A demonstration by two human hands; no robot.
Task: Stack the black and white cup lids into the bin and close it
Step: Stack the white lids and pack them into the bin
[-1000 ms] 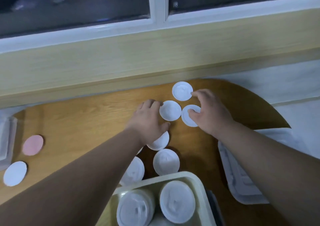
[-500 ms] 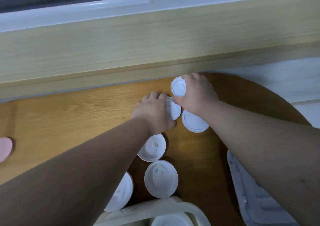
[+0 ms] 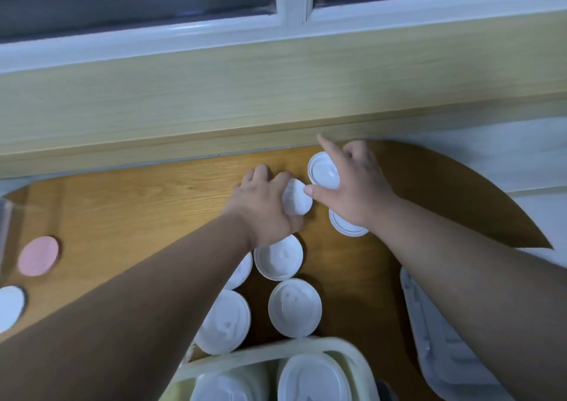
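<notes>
My left hand (image 3: pixel 264 204) is closed narrow round a white tilted lid (image 3: pixel 296 199). The fingers curl over its far edge and the thumb lies at its near edge, so it stands on a slant off the worktop (image 3: pixel 138 210). My right hand (image 3: pixel 356 186) is just beside it, lying over the far lid (image 3: pixel 320 170). Its index finger is straight and points toward the sill (image 3: pixel 276 100), and its thumb tip touches the right rim of the tilted lid. The other fingers are bent over the far lid's farther side, and I cannot tell whether they grip it or only rest there. A third lid (image 3: pixel 346 228) lies flat beneath my right wrist, half hidden. Nearer to me four loose lids (image 3: pixel 294 307) lie flat on the wood between my hands and the bin (image 3: pixel 276 348), one of them mostly covered by my left forearm. The bin stands open at the near edge of the view, with stacked lids (image 3: pixel 313 379) filling it side by side. The bin cover (image 3: pixel 445 348) lies to the right of the bin, partly under my right forearm. The back edge of the worktop meets the sill just past my right fingertips, and its right edge curves round close outside my right arm. Bare wood opens to the left of my left forearm, as far as a pink disc (image 3: pixel 38 256) and a white disc (image 3: pixel 9 307) near the left edge.
</notes>
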